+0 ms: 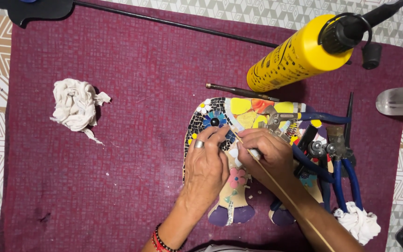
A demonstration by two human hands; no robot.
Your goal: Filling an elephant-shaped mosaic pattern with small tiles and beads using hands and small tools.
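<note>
Patterned tiling in cream, grey and tan shows around a maroon mat point(117, 154) that carries nearly everything. Near the mat's middle, somewhat toward its right edge, lies one mosaic piece point(220, 116), an animal-like shape covered in small tiles: black ones at its left rim, a blue flower with a dark centre, yellow and orange patches, a pink flower lower down, purple feet at the near edge.

Both hands rest on it. The left hand point(205, 163), with a ring on one finger and red and black bracelets at the wrist, has its fingers curled and its fingertips pinched together on the tiles just below the blue flower; what they pinch is too small to make out. The right hand point(266, 156) is closed around one thin wooden stick point(283, 193), whose tip meets the left fingertips and whose other end runs off the near edge. Something white shows between its fingers, unclear.

Two crumpled white rags are in view: one point(76, 108) well apart toward the mat's left edge, one point(359, 223) at the near right corner. One yellow tube point(299, 53) with a black nozzle lies tilted near the far right corner, a loose black cap point(371, 55) beside it. Blue-handled pliers point(336, 172) lie heaped on the mosaic's right side, at least two or three; their overlap prevents a sure count. One dark rod point(173, 23) crosses the far edge. A clear bottle point(399, 100) is cut off at the right.
</note>
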